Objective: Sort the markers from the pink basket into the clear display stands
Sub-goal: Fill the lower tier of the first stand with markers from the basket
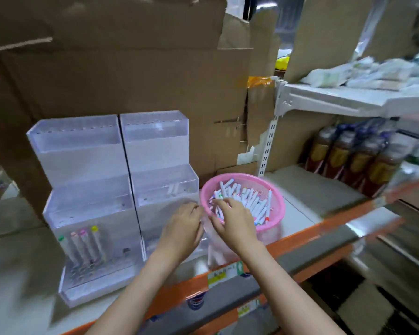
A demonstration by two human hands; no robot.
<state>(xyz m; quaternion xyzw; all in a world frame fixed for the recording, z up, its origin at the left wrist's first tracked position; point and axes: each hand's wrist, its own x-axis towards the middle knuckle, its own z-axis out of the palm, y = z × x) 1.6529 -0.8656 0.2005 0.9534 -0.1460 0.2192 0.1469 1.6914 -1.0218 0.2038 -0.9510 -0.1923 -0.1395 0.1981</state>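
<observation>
Markers, white-bodied with coloured caps, lie heaped in the pink basket, which sits on the shelf just to the 3 o'clock side of the clear display stands. The two stepped stands are side by side and touching, the left stand and the right stand, both backed by brown cardboard.

In the left stand's lowest tier, four markers stand upright in a row, with green, pink, pink and yellow caps. On the right stand's middle tier, two white markers stand close together.

The right hand reaches over the basket's rim at about 8 o'clock. Its fingers are spread and lightly bent, with the tips resting on the heap, and no marker is plainly gripped. The left hand is just outside the basket at its 9 o'clock, in front of the right stand. Its fingers curl toward the rim, but blur hides whether they pinch anything.

At 3 o'clock of the basket, a row of dark bottles stands on the same shelf, under a white upper shelf piled with pale packets. A yellow-green label is stuck on the shelf's orange front edge at 6 o'clock of the hands.
</observation>
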